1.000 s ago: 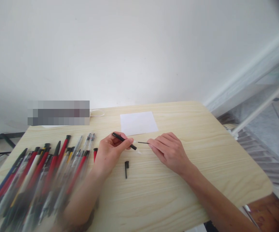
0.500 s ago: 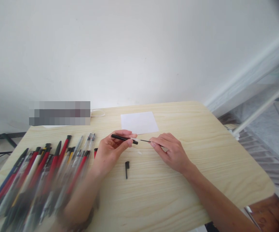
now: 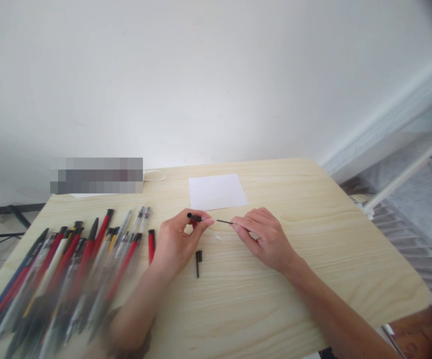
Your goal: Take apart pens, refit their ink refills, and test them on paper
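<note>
Red, black and clear pens (image 3: 70, 269) lie heaped at the left of the worktop (image 3: 331, 279). The fingers of the left hand (image 3: 176, 244) pinch a black pen barrel (image 3: 195, 218), with the cap (image 3: 198, 262) lying off just below. The fingers of the right hand (image 3: 266, 239) pinch the thin refill (image 3: 223, 221), clear of the barrel: the pen looks taken apart

A row of pens (image 3: 70, 269) lies on the left side of the table (image 3: 313, 279), a sheet of paper (image 3: 217, 191) at its far middle. Before the paper, the left hand (image 3: 178, 244) grips a barrel (image 3: 195, 218); to its right, the right hand (image 3: 268, 239) pinches a refill (image 3: 224, 221). A cap (image 3: 198, 262) lies nearer, between them.
</note>
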`<state>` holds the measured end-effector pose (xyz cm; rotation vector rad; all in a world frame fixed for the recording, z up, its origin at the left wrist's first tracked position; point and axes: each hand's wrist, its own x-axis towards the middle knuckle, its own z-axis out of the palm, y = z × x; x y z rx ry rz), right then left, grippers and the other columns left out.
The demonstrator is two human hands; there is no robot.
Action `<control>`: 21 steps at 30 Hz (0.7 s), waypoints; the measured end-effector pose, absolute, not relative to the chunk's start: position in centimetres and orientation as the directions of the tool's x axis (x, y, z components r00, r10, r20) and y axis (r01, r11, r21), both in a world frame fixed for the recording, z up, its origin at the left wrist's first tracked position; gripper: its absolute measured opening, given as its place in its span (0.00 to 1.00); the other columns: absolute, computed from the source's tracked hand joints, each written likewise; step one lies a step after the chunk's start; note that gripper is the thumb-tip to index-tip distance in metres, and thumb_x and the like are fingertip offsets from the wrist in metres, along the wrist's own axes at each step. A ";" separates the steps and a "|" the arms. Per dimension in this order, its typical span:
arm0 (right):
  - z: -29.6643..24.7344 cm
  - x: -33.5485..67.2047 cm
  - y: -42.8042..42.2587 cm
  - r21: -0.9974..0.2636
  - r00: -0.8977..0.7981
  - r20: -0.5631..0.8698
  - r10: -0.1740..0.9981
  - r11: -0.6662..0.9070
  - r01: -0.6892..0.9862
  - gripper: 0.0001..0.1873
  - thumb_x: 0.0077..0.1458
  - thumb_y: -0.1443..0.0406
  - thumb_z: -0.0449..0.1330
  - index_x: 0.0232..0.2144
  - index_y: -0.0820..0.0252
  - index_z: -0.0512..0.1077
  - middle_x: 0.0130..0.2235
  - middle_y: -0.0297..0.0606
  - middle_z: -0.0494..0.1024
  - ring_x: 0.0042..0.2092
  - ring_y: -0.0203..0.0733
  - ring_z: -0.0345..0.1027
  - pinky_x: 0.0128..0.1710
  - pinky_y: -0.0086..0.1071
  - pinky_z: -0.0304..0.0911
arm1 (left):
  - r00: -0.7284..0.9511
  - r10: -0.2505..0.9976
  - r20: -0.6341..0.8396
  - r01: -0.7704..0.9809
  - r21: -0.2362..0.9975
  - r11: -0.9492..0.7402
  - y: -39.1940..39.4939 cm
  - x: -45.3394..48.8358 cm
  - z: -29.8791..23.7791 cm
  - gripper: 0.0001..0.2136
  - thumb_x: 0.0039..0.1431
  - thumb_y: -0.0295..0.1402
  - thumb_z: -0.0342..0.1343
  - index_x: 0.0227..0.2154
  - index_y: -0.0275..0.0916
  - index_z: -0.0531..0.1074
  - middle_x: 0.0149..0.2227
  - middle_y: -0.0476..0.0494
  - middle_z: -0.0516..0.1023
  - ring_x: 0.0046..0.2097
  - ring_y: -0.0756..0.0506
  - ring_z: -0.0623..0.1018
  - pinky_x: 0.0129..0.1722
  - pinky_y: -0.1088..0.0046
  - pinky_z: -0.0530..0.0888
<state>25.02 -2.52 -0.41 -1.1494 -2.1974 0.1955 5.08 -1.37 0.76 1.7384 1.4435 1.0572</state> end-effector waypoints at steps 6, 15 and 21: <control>-0.6 25.2 -2.5 -0.323 -0.451 0.491 0.745 0.636 0.701 0.08 0.57 0.69 0.52 0.36 0.61 0.71 0.27 0.35 0.73 0.30 0.36 0.62 0.36 0.33 0.56 | 0.232 0.960 0.160 0.464 0.849 -0.254 -1.3 4.6 0.5 0.08 0.57 0.36 0.53 0.29 0.37 0.72 0.28 0.48 0.77 0.29 0.49 0.73 0.25 0.78 0.65; -0.8 25.1 -2.3 -0.425 -0.495 0.377 0.782 0.622 0.658 0.09 0.59 0.65 0.52 0.39 0.59 0.70 0.32 0.35 0.76 0.32 0.36 0.65 0.38 0.33 0.56 | 0.434 0.880 0.193 0.516 0.747 -0.419 -1.2 4.1 0.6 0.09 0.63 0.34 0.44 0.34 0.38 0.68 0.30 0.48 0.73 0.33 0.50 0.71 0.34 0.76 0.66; -0.9 25.1 -2.2 -0.324 -0.521 0.391 0.759 0.643 0.694 0.10 0.60 0.65 0.50 0.34 0.60 0.71 0.29 0.35 0.75 0.31 0.36 0.63 0.37 0.33 0.54 | 0.565 0.787 0.247 0.532 0.620 -0.577 -0.9 3.9 0.4 0.08 0.62 0.32 0.44 0.34 0.37 0.67 0.31 0.47 0.72 0.33 0.49 0.70 0.34 0.74 0.64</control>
